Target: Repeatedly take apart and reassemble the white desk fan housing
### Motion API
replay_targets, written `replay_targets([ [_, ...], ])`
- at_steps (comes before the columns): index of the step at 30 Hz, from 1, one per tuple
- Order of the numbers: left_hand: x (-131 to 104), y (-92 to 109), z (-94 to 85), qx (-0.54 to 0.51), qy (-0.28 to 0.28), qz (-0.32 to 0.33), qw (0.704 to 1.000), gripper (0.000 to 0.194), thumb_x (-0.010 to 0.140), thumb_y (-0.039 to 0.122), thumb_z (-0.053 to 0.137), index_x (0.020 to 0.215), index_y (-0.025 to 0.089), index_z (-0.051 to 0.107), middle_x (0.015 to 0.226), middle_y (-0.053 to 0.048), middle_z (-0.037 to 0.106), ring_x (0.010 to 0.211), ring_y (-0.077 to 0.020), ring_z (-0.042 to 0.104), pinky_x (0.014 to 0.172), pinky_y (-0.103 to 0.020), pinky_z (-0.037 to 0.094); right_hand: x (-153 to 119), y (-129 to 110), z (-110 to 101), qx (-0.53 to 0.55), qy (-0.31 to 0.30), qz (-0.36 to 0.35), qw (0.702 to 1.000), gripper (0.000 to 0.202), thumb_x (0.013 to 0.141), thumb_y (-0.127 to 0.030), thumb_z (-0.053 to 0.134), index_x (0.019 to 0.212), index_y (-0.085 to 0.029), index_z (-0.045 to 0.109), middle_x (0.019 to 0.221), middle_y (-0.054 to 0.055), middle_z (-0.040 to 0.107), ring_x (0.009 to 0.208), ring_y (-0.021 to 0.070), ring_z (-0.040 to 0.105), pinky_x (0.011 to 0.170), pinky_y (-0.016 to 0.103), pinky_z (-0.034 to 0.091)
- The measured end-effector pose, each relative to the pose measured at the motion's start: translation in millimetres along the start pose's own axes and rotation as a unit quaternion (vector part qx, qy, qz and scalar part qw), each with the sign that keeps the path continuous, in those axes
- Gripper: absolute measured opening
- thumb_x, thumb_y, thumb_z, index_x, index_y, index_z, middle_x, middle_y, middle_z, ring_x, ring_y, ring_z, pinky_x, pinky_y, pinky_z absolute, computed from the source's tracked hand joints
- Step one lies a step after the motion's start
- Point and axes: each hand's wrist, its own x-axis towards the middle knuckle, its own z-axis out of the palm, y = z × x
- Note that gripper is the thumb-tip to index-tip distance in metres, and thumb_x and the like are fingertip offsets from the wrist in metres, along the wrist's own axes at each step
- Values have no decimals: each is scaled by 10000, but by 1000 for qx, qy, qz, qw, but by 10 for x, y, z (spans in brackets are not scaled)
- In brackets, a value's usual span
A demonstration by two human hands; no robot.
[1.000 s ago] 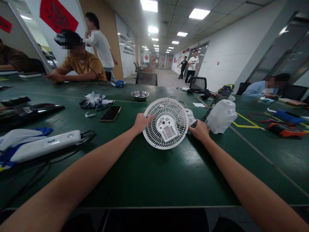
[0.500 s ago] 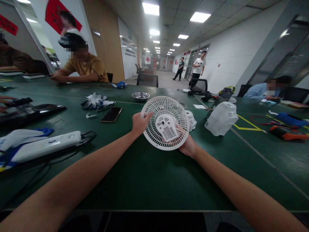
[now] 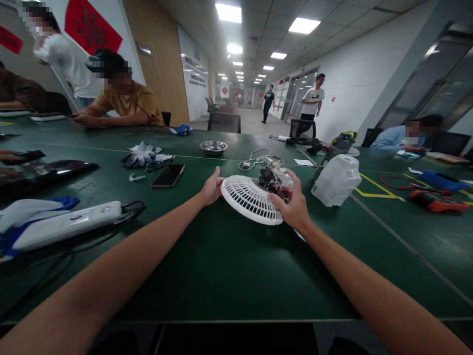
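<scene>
A round white fan grille is tilted above the green table. On its upturned face sit a dark motor and wires. My left hand holds the grille's left rim, its thumb pointing up and its fingertips hidden behind the rim. On the other side my right hand grips the grille beside the motor, thumb in front and fingers curled behind. A white cable with a plug lies just beyond the grille. To the right stands a translucent white plastic housing.
A phone, gloves and a metal bowl lie to the left and beyond. Nearer left is a white power strip. An orange-and-black tool lies far right. Several people sit or walk around.
The grille has been turned over from its slatted face to the side with the motor and wires. My right hand has moved from beneath it to beside the motor.
</scene>
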Motion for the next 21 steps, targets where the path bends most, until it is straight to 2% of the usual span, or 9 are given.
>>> replay_targets([
  [3,45,-47,9,-76,-11,-51,996,439,852,573,739,744,148,716,781,-124,758,749,-242,732,760,-365,582,-6,-25,67,-83,-24,-44,995,930,771,-549,835,1572,-302,431,1192,120,710,1068,365,685,1040,598,488],
  [6,105,-101,29,-65,60,-62,994,212,819,319,815,780,130,727,790,-92,763,699,-195,722,747,-330,583,58,3,73,-81,-63,-74,992,836,800,-529,807,1536,-316,474,1164,92,720,1050,336,686,1028,559,502],
  [8,135,-128,29,-39,81,-63,994,202,815,298,819,787,117,734,789,-94,765,678,-191,720,713,-324,579,135,87,16,-79,-45,-88,992,692,878,-509,717,1506,-313,502,1134,72,716,1034,301,681,1020,519,512],
  [11,157,-153,16,-17,85,-60,994,227,823,320,812,797,105,743,795,-103,771,691,-201,729,693,-324,572,268,309,-112,-140,53,-95,984,600,893,-470,661,1444,-254,561,1258,119,663,1137,312,631,1053,516,488],
  [13,159,-158,13,-5,88,-56,995,229,828,320,801,794,101,746,779,-99,769,692,-203,729,689,-324,567,343,486,-188,-212,94,-68,970,698,799,-423,729,1440,-204,563,1355,167,612,1243,360,570,1100,559,440],
  [14,159,-157,15,1,90,-52,995,227,826,319,799,788,101,747,766,-94,766,687,-202,726,689,-323,564,372,570,-217,-238,92,-48,966,765,745,-391,760,1453,-195,549,1365,175,609,1261,375,556,1107,575,427],
  [17,155,-145,34,9,90,-32,995,204,804,306,805,770,113,748,752,-81,764,686,-197,721,700,-318,559,434,756,-274,-240,63,33,968,929,625,-344,819,1486,-204,497,1223,135,683,1137,361,620,1052,576,466],
  [19,153,-138,44,14,86,-19,996,165,809,282,782,768,125,750,763,-72,767,699,-192,722,707,-311,560,464,802,-291,-170,78,96,978,965,577,-367,848,1461,-218,493,1052,75,713,991,326,661,988,556,510],
  [21,154,-137,46,25,85,-9,996,125,825,244,740,759,138,748,755,-56,762,699,-181,717,707,-296,559,486,780,-291,-37,100,150,983,867,611,-459,822,1390,-239,513,925,32,701,882,302,678,910,543,553],
])
